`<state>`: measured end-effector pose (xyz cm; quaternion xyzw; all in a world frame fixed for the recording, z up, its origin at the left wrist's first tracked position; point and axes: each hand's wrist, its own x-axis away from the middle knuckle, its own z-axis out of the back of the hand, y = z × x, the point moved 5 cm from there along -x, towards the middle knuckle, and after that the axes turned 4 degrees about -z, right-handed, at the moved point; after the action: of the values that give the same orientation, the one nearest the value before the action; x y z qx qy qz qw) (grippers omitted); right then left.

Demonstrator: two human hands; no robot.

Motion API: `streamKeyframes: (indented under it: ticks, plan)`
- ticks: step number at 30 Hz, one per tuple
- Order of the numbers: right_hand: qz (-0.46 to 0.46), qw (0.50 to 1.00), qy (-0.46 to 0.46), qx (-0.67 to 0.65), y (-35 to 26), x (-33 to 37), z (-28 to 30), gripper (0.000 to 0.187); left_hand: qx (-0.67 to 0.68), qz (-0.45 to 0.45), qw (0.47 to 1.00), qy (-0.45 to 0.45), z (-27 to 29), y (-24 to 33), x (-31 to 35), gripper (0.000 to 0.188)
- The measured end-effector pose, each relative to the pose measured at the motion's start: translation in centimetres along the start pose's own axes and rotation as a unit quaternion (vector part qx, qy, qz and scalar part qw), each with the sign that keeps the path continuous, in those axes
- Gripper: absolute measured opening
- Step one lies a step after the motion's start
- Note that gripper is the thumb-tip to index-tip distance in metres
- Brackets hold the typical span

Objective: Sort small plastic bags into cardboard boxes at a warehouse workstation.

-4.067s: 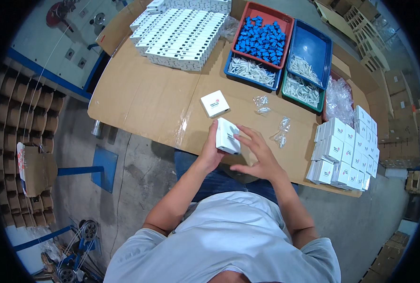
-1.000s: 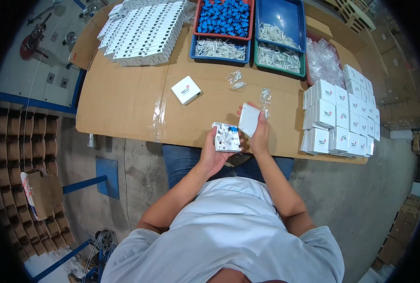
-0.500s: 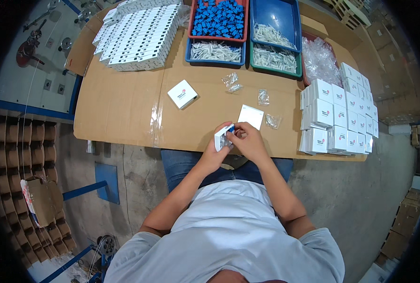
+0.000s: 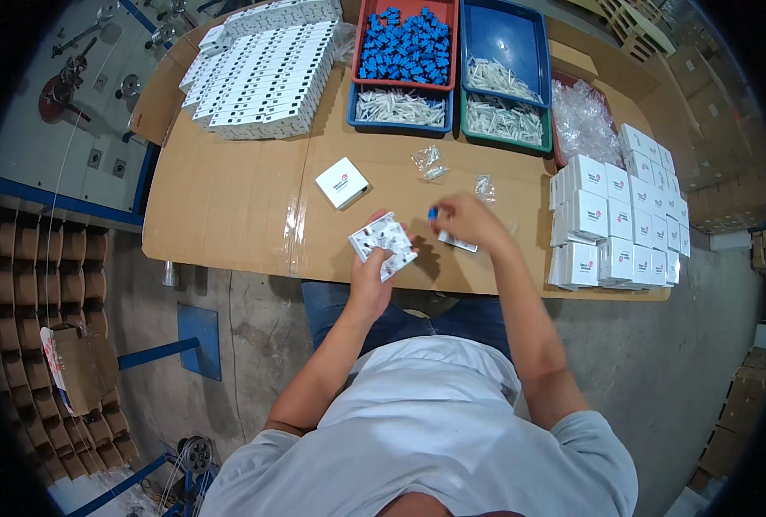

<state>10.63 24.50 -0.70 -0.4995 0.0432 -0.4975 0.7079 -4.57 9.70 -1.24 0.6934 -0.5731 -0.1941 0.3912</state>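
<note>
In my left hand (image 4: 369,283) is a square white plastic plate (image 4: 386,239), its face dotted with small dark and metallic details. The fingers wrap its edge and the thumb presses on it. To the right, my right hand (image 4: 472,221) pinches a small blue plastic piece (image 4: 433,213). Below that hand a flat white square panel (image 4: 458,241) lies on the cardboard, partly covered by the hand. A white box (image 4: 342,183) with a red mark sits beyond my left hand. Small clear bags (image 4: 429,164) lie farther back, and another clear bag (image 4: 484,188) is beside my right hand.
Across the back stand a red tray (image 4: 359,52) of blue pieces, a blue tray (image 4: 505,34) and a green tray (image 4: 508,145) of pale slim parts, and a red bin of clear bags (image 4: 585,121). White units (image 4: 266,82) fill the back left; stacked white boxes (image 4: 589,215) stand right.
My hands have moved apart. The left now holds the white plate flatter and farther left, while the right has drawn away rightward with the blue piece, over the white panel.
</note>
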Motion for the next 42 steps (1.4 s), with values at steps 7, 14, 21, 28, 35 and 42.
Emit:
streamKeyframes:
  ticks: [7, 14, 21, 28, 35, 42]
  plan:
    - [0.202, 0.958, 0.155, -0.129, -8.3, -4.3, 6.5, 0.035, 0.065, 0.058, 0.996, -0.002, -0.1, -0.4, 0.1, 0.063]
    - [0.154, 0.988, -0.006, -0.034, -4.0, 4.3, -7.7, 0.018, 0.057, 0.042, 0.996, 0.054, 3.0, -3.3, -0.3, 0.049]
    - [-0.007, 0.989, 0.110, -0.097, -1.2, 4.2, -4.9, 0.015, -0.225, -0.044, 0.969, 0.087, 7.0, -5.5, -2.5, 0.048]
    - [0.128, 0.955, 0.265, 0.041, -3.7, -0.1, -2.7, 0.029, -0.594, -0.149, 0.774, 0.162, 5.5, -1.4, -3.2, 0.083]
    - [0.133, 0.935, 0.245, 0.220, -13.7, -7.7, -10.7, 0.063, -0.563, -0.205, 0.773, 0.206, 6.8, 1.9, -0.4, 0.052]
    - [0.303, 0.933, 0.169, 0.092, -11.4, -9.4, -13.1, 0.074, -0.323, -0.163, 0.891, 0.273, 13.9, 5.7, -1.1, 0.031]
